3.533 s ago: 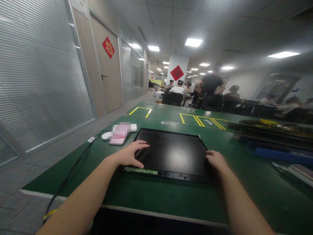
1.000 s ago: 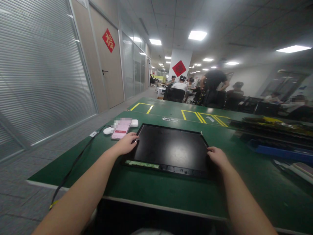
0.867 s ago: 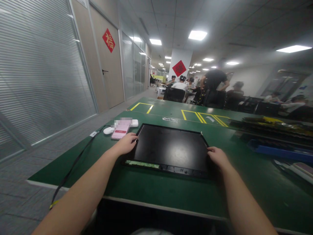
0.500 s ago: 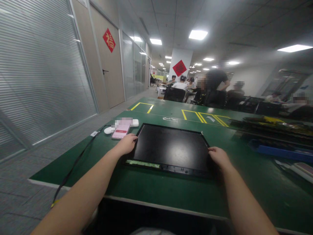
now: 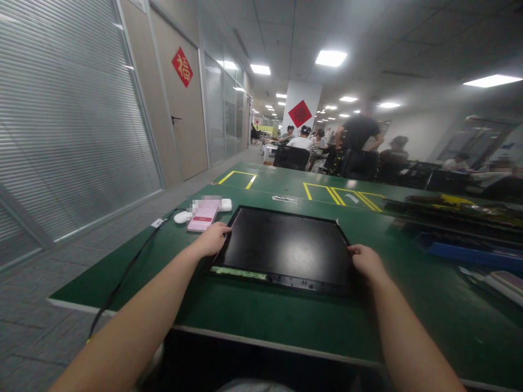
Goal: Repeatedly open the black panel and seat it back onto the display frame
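A black LCD screen panel [image 5: 281,245] lies face up on the green tabletop [image 5: 261,316] in front of me. Along its near edge, at the left, runs a green circuit strip [image 5: 239,273]. My left hand [image 5: 212,239] is closed on the panel's left edge, with the thumb on top. On the right edge, my right hand [image 5: 366,261] grips the frame in the same way. The undersides of the fingers on both hands are hidden, and the panel's near right corner is dark and blurred.
Left of the panel are a pink-screened phone [image 5: 203,218] and a white mouse [image 5: 180,218]. A black strap [image 5: 141,253] hangs over the table's left edge. Stacked dark panels [image 5: 445,218] and a blue tray [image 5: 474,250] stand at the right. Several people sit or stand farther back.
Both hands and the panel stay almost in place. In the background, the standing person has shifted slightly.
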`<state>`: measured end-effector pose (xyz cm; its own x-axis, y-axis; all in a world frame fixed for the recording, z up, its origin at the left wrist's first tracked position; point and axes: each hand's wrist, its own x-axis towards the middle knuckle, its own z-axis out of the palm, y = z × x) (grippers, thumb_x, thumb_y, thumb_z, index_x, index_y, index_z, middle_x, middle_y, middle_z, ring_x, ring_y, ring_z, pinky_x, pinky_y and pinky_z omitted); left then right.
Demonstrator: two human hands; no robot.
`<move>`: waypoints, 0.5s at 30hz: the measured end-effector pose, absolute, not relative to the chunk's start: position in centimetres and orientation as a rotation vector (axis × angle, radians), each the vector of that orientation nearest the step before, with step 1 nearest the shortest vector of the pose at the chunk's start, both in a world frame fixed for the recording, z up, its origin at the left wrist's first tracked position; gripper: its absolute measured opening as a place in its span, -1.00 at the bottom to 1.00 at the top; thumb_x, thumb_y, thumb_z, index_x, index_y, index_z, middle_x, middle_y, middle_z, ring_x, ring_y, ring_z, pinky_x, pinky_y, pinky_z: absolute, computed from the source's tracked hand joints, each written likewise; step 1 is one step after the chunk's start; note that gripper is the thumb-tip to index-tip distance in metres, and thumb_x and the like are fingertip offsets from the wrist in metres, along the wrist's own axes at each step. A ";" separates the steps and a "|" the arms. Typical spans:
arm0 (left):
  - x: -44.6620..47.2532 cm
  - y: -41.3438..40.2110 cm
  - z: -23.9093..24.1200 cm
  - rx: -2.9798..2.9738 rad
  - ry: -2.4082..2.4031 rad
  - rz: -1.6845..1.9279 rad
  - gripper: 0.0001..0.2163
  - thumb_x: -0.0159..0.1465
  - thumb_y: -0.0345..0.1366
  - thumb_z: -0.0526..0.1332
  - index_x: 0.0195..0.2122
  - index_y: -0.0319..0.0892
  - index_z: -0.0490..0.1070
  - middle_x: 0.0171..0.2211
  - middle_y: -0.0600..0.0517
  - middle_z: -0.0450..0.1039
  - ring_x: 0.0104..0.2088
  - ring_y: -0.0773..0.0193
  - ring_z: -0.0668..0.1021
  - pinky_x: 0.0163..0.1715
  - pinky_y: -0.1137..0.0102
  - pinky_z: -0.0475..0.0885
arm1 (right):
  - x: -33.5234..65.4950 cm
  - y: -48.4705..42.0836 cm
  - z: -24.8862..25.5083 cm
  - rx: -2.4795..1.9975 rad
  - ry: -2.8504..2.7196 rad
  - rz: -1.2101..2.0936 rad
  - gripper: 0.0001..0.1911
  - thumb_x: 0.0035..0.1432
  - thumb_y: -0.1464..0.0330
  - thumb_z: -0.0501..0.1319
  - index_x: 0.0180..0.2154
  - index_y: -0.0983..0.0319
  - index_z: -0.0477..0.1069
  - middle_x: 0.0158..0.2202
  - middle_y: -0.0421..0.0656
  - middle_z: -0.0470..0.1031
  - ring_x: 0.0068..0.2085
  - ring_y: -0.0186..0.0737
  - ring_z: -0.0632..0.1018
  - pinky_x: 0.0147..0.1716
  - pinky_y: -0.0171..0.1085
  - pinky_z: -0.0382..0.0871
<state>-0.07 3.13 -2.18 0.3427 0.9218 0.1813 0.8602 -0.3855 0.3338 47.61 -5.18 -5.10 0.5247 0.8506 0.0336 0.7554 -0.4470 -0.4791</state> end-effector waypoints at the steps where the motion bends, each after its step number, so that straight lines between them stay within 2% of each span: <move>1: -0.1 3.1 -2.2 2.426 1.632 0.501 -0.52 0.11 -0.53 0.03 0.00 -0.34 0.56 0.06 -0.22 0.50 0.09 0.05 0.51 0.16 0.33 0.32 | 47.7 -5.2 -5.2 -2.325 -1.314 0.289 -0.50 -0.04 0.56 0.11 -0.05 0.26 0.57 -0.03 -0.01 0.57 -0.03 -0.07 0.56 -0.14 -0.27 0.38; 7: 0.0 3.0 -2.2 2.423 1.638 0.490 -0.53 0.13 -0.53 0.03 0.02 -0.36 0.55 0.09 -0.24 0.47 0.10 0.04 0.50 0.18 0.31 0.31 | 47.6 -5.2 -5.2 -2.332 -1.313 0.286 -0.50 -0.04 0.54 0.10 -0.05 0.26 0.56 -0.03 -0.02 0.57 -0.04 -0.06 0.56 -0.18 -0.27 0.39; 15: 0.2 2.7 -2.4 2.418 1.725 0.482 -0.56 0.19 -0.51 0.05 0.05 -0.27 0.53 0.16 -0.21 0.42 0.20 0.02 0.43 0.22 0.25 0.25 | 47.4 -5.3 -4.9 -2.325 -1.318 0.312 -0.52 -0.02 0.55 0.09 -0.06 0.28 0.56 -0.04 -0.01 0.57 -0.04 -0.08 0.56 -0.17 -0.29 0.38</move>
